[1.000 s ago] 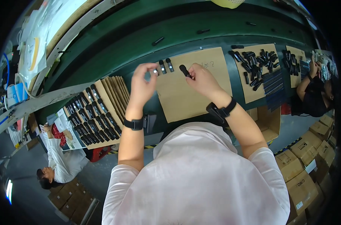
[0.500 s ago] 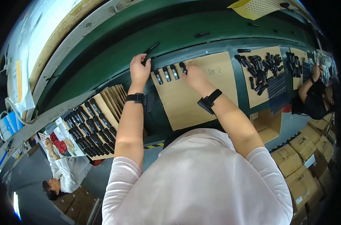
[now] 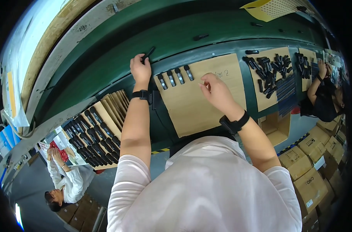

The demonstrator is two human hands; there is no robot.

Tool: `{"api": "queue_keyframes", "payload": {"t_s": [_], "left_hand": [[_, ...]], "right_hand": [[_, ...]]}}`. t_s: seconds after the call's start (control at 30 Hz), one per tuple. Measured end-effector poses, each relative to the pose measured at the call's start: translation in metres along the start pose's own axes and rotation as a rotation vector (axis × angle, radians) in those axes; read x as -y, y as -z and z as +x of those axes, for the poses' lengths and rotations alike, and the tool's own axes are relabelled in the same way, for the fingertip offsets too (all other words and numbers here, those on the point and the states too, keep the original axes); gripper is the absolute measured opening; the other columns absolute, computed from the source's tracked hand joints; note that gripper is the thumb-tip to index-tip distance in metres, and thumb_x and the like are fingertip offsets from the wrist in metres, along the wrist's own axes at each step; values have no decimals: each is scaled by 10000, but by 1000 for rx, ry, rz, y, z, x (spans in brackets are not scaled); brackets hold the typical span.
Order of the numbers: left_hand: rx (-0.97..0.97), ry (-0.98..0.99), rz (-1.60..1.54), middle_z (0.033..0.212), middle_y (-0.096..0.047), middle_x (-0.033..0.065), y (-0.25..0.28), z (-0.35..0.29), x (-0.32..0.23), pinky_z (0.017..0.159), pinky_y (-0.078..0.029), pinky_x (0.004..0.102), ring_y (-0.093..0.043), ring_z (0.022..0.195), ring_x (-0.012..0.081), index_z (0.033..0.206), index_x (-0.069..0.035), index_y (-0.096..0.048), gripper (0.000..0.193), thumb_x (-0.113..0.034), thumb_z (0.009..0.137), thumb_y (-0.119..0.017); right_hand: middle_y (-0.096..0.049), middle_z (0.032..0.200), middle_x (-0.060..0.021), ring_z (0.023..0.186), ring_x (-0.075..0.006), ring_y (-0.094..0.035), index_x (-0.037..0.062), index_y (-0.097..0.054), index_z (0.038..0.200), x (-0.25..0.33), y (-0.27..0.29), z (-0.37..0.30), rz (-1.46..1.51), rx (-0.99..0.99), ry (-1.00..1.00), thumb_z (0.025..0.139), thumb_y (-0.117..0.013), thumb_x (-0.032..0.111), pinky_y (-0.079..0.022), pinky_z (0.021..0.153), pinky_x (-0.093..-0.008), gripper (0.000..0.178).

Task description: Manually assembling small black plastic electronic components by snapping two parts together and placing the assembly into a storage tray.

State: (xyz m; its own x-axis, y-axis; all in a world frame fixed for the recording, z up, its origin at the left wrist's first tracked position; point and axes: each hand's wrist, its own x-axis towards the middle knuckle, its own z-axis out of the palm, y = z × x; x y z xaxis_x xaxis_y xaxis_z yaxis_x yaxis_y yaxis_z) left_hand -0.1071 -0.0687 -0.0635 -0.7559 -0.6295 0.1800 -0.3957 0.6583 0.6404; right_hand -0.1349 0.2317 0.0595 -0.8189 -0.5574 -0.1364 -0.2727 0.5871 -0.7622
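At the edge of the green conveyor belt (image 3: 176, 40), my left hand (image 3: 141, 70) pinches the lower end of a small black stick-shaped device (image 3: 149, 52) that looks like a clip-on microphone. My right hand (image 3: 219, 89) hovers over a brown cardboard sheet (image 3: 199, 112), its thumb and forefinger apart and holding nothing. Along the far edge of that sheet stand several like devices in a row, each with a dark rounded top and a pale mark; the rightmost device (image 3: 188, 72) lies left of my right hand.
Another black device (image 3: 201, 37) lies on the belt. A cardboard sheet full of devices (image 3: 92, 137) is at the left, beside folded cardboard (image 3: 116, 102). Loose devices (image 3: 268, 69) cover a sheet at the right. Two other people work at either side; boxes (image 3: 307, 154) stack at lower right.
My right hand has let go of the rightmost device in the row and drawn back to the right. My left hand has closed on a device that lay on the belt.
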Motion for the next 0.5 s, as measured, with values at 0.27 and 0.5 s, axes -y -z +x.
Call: {"api": "queue_keyframes", "payload": {"t_s": [0.27, 0.5], "left_hand": [[195, 89, -568, 824, -553, -17, 71, -48, -84, 676, -453, 231, -501, 737, 68, 1031, -40, -607, 199, 10, 844, -653], [340, 19, -820, 987, -627, 50, 160, -129, -183, 843, -449, 264, -557, 903, 127, 1058, -9, -600, 267, 51, 806, -666]], "right_hand": [[-601, 921, -67, 675, -172, -546, 25, -562, 1092, 45, 28, -25, 281, 11, 55, 820, -669, 27, -467, 628, -279, 292], [-613, 995, -86, 836, -195, -594, 40, -584, 1141, 98, 47, -48, 557, -15, 250, 790, -697, -6, -486, 754, -285, 372]]}}
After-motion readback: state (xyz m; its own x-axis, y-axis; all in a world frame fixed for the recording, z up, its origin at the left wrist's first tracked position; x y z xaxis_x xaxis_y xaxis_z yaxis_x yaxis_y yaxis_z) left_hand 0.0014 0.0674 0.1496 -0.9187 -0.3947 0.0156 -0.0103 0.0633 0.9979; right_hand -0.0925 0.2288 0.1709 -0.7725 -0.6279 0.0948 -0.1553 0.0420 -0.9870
